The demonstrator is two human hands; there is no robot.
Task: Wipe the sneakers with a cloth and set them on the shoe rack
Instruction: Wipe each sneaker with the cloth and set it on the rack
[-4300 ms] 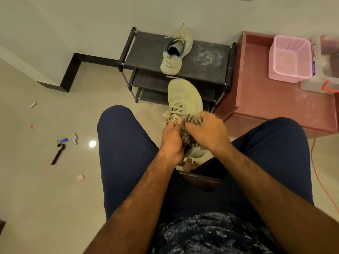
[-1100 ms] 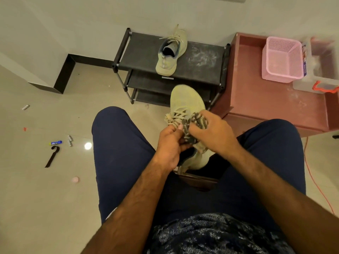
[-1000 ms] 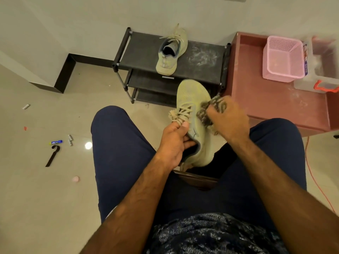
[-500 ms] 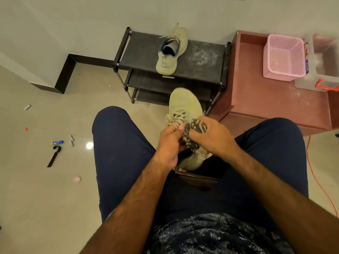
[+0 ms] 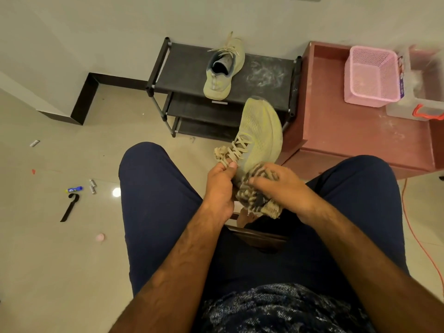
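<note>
Glossy beige floor tiles (image 5: 48, 272) run up to a pale wall, where a black shoe rack (image 5: 187, 66) with three tiers stands. On its dusty top shelf lies one pale green sneaker (image 5: 219, 80), heel toward the person and laces toward the wall.

Just right of the rack is a reddish-brown cabinet (image 5: 348, 135) carrying a pink mesh basket (image 5: 371, 78) and a clear plastic box (image 5: 425, 102) with an orange handle. An orange cord (image 5: 408, 224) trails across the floor on the right.

The person sits with knees apart in dark blue trousers. Between the knees, the second sneaker (image 5: 260, 131) is held in the air with its toe pointing at the rack. The left hand (image 5: 219, 188) grips it at the laces, the thumb pressed on the knot. The right hand (image 5: 283, 191) has its fingers curled over a striped cloth (image 5: 249, 198) and holds the cloth against the sneaker's side near the heel.

To the left, small things lie scattered on the floor: a blue tube (image 5: 75, 188), a black strap (image 5: 69, 207) and a pink blob (image 5: 100, 237).
</note>
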